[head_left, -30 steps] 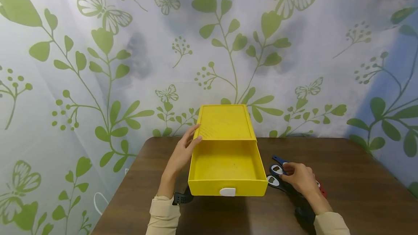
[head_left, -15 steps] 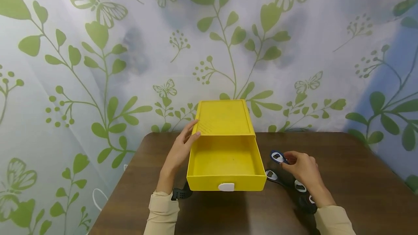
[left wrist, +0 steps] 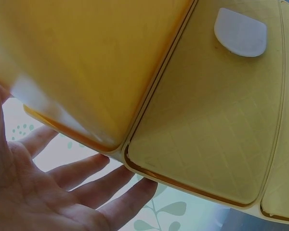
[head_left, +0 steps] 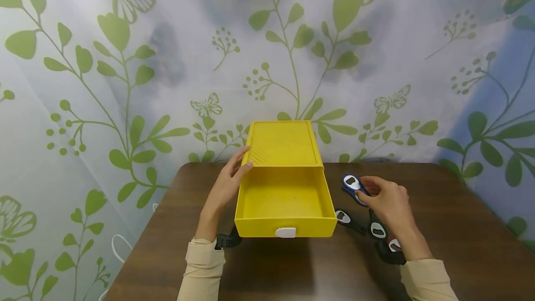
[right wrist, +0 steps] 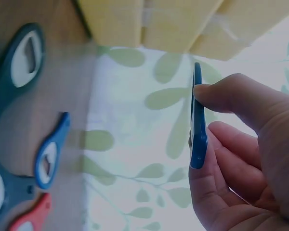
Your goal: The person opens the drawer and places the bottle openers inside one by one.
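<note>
Bottle opener (right wrist: 198, 120) — blue, slim, flat, smooth along its edge

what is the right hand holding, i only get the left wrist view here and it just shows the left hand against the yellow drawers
Observer: The right hand pinches a blue bottle opener between thumb and fingers.
Operator: is there another one like it around
Observer: Yes, the right wrist view shows a second blue opener lying on the table.
Operator: and is the held one over the open drawer
Observer: No, in the head view it is off to the right of the open drawer, outside its side wall.
</note>
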Demonstrator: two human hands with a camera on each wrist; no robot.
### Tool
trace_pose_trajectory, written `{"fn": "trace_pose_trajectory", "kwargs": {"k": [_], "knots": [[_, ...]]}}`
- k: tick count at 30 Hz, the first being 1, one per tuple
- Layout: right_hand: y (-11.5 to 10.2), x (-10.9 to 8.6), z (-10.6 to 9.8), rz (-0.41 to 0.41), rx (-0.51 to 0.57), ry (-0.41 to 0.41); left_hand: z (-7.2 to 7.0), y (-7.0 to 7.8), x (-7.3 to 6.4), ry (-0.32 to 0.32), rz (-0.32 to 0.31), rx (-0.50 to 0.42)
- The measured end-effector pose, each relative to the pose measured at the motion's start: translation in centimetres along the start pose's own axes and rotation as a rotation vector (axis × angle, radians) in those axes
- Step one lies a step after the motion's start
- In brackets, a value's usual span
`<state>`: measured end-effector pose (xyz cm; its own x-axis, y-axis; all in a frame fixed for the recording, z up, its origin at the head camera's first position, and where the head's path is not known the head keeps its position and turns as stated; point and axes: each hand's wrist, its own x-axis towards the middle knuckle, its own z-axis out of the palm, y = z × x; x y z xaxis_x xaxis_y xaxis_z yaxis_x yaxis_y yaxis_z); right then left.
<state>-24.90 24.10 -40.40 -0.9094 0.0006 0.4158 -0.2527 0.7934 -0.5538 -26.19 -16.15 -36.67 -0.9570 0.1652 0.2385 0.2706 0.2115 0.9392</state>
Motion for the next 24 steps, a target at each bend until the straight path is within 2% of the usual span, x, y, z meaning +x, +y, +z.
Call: {"fn": "trace_pose_trajectory", "kwargs": {"k": [14, 24], "knots": [[-4.1, -0.6, -2.5, -0.082, 0.013, 0.123, -0.2, 0.1, 0.2, 0.007, -0.004, 0.035], [-6.6, -1.5, -3.3, -0.156, 0.059, 0.213, -0.2, -0.2, 0.3, -0.006, -0.003, 0.025]]}}
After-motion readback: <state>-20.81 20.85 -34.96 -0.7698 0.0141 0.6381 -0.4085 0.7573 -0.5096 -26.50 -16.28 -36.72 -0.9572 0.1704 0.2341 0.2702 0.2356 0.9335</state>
